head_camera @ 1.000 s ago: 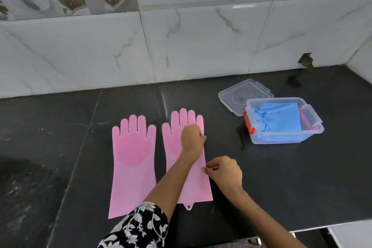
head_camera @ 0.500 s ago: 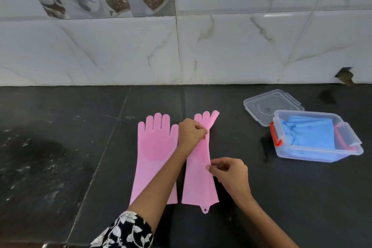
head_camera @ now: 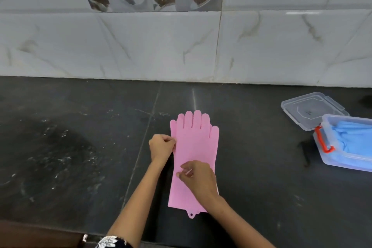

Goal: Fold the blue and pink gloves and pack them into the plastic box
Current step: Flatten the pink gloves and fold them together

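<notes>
The two pink gloves (head_camera: 196,143) lie stacked, one on top of the other, flat on the dark counter with fingers pointing toward the wall. My left hand (head_camera: 162,147) pinches the stack's left edge near the thumb. My right hand (head_camera: 198,177) rests on the cuff half and pinches the top glove there. The clear plastic box (head_camera: 330,159) with an orange latch stands at the right edge, and the folded blue gloves (head_camera: 356,139) lie inside it.
The box's clear lid (head_camera: 308,109) lies on the counter just behind the box. A marble-tiled wall (head_camera: 181,46) rises behind the counter. A dusty pale smear (head_camera: 50,157) marks the counter's left part. The counter's front edge runs along the bottom left.
The right pink glove, which lay beside the left one, has been flipped over onto it, so both now form one stack. Both hands moved left with it. The view shifted left.
</notes>
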